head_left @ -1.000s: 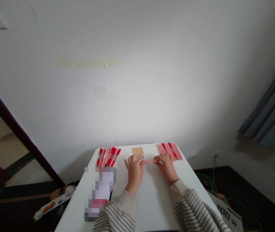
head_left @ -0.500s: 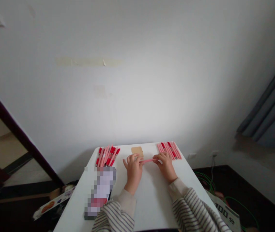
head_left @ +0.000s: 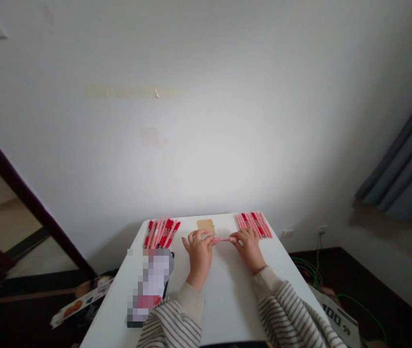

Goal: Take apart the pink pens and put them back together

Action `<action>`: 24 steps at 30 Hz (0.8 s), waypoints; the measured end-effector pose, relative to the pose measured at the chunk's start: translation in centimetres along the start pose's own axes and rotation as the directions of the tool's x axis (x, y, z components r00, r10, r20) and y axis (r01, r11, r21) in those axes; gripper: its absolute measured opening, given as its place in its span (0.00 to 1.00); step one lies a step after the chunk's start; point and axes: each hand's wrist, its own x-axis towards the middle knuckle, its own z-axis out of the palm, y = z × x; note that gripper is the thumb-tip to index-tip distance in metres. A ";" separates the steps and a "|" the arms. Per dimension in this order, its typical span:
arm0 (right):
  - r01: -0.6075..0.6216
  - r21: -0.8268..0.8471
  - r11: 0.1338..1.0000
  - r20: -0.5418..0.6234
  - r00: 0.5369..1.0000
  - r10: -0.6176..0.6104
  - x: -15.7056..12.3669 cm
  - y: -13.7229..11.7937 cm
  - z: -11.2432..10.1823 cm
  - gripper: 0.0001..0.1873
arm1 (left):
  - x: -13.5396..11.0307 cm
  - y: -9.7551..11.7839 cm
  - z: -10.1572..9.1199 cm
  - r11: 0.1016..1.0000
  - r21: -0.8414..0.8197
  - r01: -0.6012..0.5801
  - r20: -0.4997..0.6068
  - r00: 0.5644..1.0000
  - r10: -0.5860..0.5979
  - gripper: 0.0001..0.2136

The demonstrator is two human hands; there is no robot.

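At mid tabletop (head_left: 228, 299), between both hands: pink pen (head_left: 221, 239), level, pinched at each end. Left hand (head_left: 199, 251) fingers closed on one tip, right hand (head_left: 249, 246) fingers on the other; two-point grip, likely for steadiness. Resting or lifted: cannot tell. Far left, loose pile of red-capped pens (head_left: 160, 233). Far right, tidy row of pink pens (head_left: 254, 224). Closest clutter: tan card (head_left: 206, 225), just behind, apart.

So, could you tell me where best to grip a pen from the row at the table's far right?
Probably the outermost pen of the row, pinched mid-barrel from above. The pens lie flat, packed side by side on the table, so only an edge pen offers a free flank; the right hand, though holding a pink pen, is nearest.
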 end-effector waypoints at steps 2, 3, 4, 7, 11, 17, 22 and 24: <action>0.007 0.010 1.000 -0.034 0.999 -0.007 0.1 0.0 -0.1 0.15 | 0.0 0.0 0.1 1.000 -0.005 0.013 0.008 1.000 -0.013 0.08; 0.009 0.012 1.000 -0.048 0.999 -0.008 0.1 0.0 -0.2 0.14 | 0.0 0.0 0.1 1.000 -0.006 0.019 0.013 1.000 -0.019 0.08; 0.009 0.013 1.000 -0.058 0.998 -0.008 0.1 0.0 -0.2 0.13 | 0.0 0.0 0.2 1.000 -0.007 0.025 0.019 1.000 -0.025 0.08; 0.010 0.021 1.000 -0.065 0.998 -0.008 0.2 0.1 -0.3 0.11 | 0.0 -0.1 0.1 0.999 -0.015 0.030 0.023 0.999 -0.030 0.08; -0.002 0.031 1.000 -0.057 0.998 0.004 0.1 0.0 -0.3 0.12 | 0.1 -0.2 0.0 1.000 -0.008 0.016 -0.001 1.000 -0.016 0.08; -0.012 0.012 1.000 -0.018 1.000 0.012 0.2 0.0 -0.1 0.14 | 0.1 -0.1 -0.2 1.000 0.021 0.016 -0.010 1.000 -0.016 0.09; -0.007 0.020 1.000 0.010 1.000 0.007 0.2 0.3 0.2 0.15 | 0.1 -0.3 0.0 1.000 0.021 0.000 -0.018 1.000 0.000 0.09; -0.011 0.020 1.000 0.011 1.000 0.011 0.2 0.4 0.3 0.15 | 0.1 -0.3 0.0 1.000 0.018 0.000 -0.022 1.000 0.000 0.08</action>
